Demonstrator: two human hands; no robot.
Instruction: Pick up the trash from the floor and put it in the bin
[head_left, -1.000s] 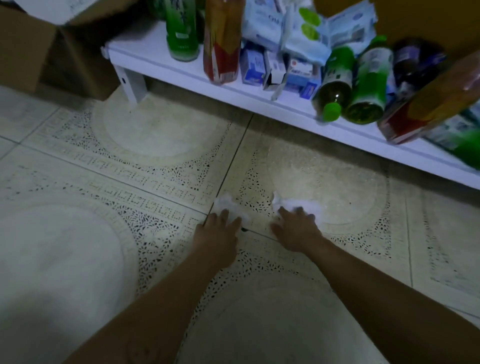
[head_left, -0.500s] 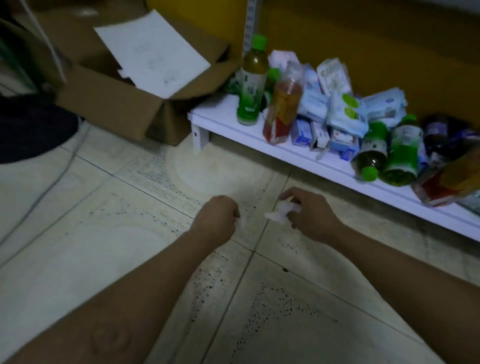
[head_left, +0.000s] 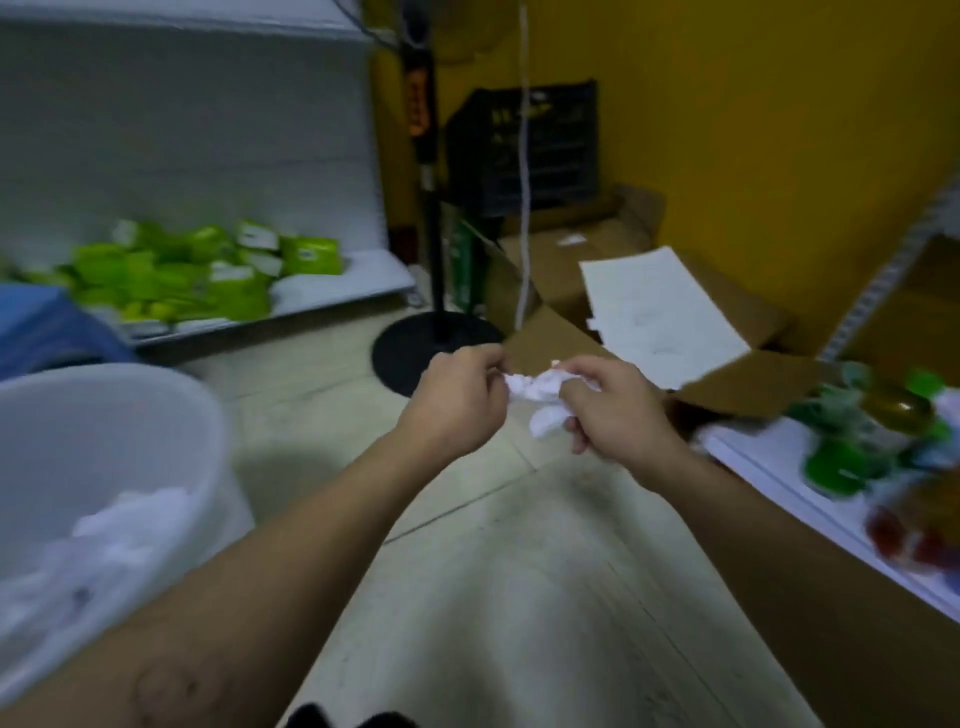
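We now hold the trash clear of the floor (head_left: 519, 597): a second ago both hands were pressed flat on two white tissues lying on the tiles, and now those tissues are up in the air in front of us. Our left hand (head_left: 457, 400) is closed into a loose fist, its fingertips pinching the near end of the crumpled tissue (head_left: 540, 397). Our right hand (head_left: 613, 410) is curled around the other end, with a wad hanging below its fingers. The two hands have come together, so the pieces seem to be bunching into one lump, though we cannot tell whether they are fully merged.

Our view has also swung away from the low shelf with bottles (head_left: 810, 467), at the right edge, and the white bin (head_left: 208, 431) has come into sight at our lower left, already holding white paper. The pickup looks done; what remains, we judge, is carrying the lump left over the bin's rim and letting go.
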